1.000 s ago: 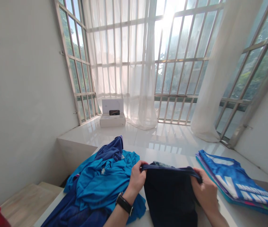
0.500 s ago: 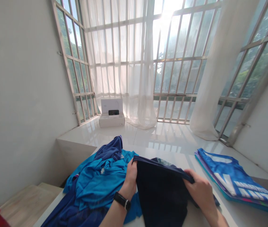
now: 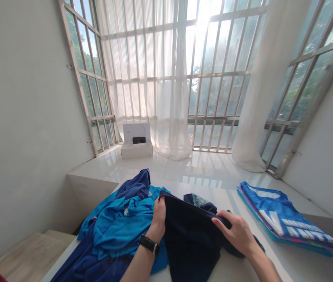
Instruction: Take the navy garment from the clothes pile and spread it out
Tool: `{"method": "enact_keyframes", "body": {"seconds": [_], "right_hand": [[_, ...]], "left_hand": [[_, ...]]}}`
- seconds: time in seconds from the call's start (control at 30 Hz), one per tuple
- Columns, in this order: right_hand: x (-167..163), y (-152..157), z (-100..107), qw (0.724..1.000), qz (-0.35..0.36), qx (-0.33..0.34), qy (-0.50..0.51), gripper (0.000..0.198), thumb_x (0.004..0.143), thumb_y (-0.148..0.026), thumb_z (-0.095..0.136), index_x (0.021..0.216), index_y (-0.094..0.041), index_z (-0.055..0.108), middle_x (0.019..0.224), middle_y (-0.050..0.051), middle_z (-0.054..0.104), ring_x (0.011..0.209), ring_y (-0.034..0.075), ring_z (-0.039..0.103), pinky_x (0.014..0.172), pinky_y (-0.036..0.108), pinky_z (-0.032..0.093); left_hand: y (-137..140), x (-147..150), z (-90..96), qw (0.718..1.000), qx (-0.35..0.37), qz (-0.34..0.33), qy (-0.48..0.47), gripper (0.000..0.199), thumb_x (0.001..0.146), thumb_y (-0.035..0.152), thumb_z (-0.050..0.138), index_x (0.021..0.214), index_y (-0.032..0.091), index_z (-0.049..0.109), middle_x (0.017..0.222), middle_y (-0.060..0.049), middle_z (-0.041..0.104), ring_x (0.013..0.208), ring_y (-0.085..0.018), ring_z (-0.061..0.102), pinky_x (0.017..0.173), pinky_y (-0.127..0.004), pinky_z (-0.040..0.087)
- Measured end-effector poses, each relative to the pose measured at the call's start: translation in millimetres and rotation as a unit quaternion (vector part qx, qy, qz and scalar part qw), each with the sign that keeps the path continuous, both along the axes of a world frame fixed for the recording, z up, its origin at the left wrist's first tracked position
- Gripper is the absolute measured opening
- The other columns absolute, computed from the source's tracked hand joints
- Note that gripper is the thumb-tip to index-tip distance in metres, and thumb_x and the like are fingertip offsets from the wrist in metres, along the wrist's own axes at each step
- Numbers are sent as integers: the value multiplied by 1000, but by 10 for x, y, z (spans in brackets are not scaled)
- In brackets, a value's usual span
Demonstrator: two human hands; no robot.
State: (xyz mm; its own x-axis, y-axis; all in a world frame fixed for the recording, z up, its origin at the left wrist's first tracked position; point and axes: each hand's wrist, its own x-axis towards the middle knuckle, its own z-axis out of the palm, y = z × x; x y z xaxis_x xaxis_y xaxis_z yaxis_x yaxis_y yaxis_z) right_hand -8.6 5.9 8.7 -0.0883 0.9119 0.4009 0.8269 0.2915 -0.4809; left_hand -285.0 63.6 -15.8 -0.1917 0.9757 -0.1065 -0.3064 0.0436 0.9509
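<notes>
My left hand [image 3: 158, 216] pinches the top edge of the dark navy garment [image 3: 189, 235], fingers curled shut on the hem. My right hand [image 3: 236, 233] lies on the same edge, fingers closed around a fold. The garment is on the white table [image 3: 286, 262], just right of the loose blue pile [image 3: 119, 227]. It looks light, limp and a little slick, best gripped along its hemmed edge. The folded stack [image 3: 283, 219] sits further right of it.

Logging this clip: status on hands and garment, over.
Left hand and right hand both gripping the dark navy garment on the white table. Crumpled blue pile touching left; folded stack right, apart.
</notes>
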Motion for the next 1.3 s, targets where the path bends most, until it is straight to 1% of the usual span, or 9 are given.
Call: {"method": "enact_keyframes", "body": {"seconds": [0.13,0.3,0.37,0.5,0.6,0.73,0.9,1.17,1.3], "right_hand": [[-48,-85,56,998,27,22,46,46,91,-62,49,71,-25,66,67,1,71,65,20,67,65,31,49],[0,-328,195,997,30,48,54,48,91,-60,51,65,-23,65,60,-1,67,58,17,62,60,29,48],[105,-465,348,997,26,62,28,45,88,-61,56,65,-23,65,60,-1,68,58,17,63,59,29,48],[361,-763,850,990,17,128,-51,42,80,-63,66,65,-25,65,58,-2,67,53,16,61,55,28,48],[488,-995,1284,976,34,175,-122,40,78,-63,70,69,-24,65,60,-3,67,50,14,60,51,26,48],[552,-1286,1737,946,44,253,-195,41,76,-65,72,73,-25,66,60,-5,67,46,11,58,48,24,47],[606,-1468,2020,927,-33,300,-222,45,84,-68,59,70,-26,68,62,-5,71,47,12,64,49,26,47],[915,-1370,1927,943,-8,239,-231,47,83,-76,51,81,-35,75,77,-4,79,61,19,74,51,28,56],[1103,-1319,1890,961,15,206,-184,46,84,-73,51,86,-33,75,87,3,78,68,20,74,55,27,57]], "left_hand": [[-40,-21,92,994,43,37,90,34,93,45,46,101,17,65,107,-12,72,101,-27,67,93,-40,52],[-228,-139,327,969,141,24,201,17,90,29,53,90,20,66,96,-9,72,98,-25,66,97,-39,47],[-347,-213,489,934,200,-11,296,15,92,24,50,93,21,65,86,-6,71,89,-24,68,86,-36,49],[-597,-332,913,825,308,-72,469,17,88,16,53,100,23,63,83,-4,70,80,-21,68,73,-29,46],[-719,-384,1187,794,342,-73,497,17,83,20,63,99,23,64,82,-2,70,76,-20,67,69,-27,45],[-755,-463,1366,799,350,-14,488,8,89,23,60,95,23,65,83,-2,70,75,-19,65,69,-27,44],[-752,-602,1438,821,339,-17,460,14,92,23,52,95,22,65,85,-4,71,79,-21,66,72,-29,46],[-754,-748,1496,895,308,-19,323,20,88,34,54,91,21,70,84,-4,72,83,-23,66,75,-30,48],[-828,-879,1584,854,328,-15,403,22,91,39,57,87,22,71,80,-3,72,78,-22,65,73,-30,45]]}}
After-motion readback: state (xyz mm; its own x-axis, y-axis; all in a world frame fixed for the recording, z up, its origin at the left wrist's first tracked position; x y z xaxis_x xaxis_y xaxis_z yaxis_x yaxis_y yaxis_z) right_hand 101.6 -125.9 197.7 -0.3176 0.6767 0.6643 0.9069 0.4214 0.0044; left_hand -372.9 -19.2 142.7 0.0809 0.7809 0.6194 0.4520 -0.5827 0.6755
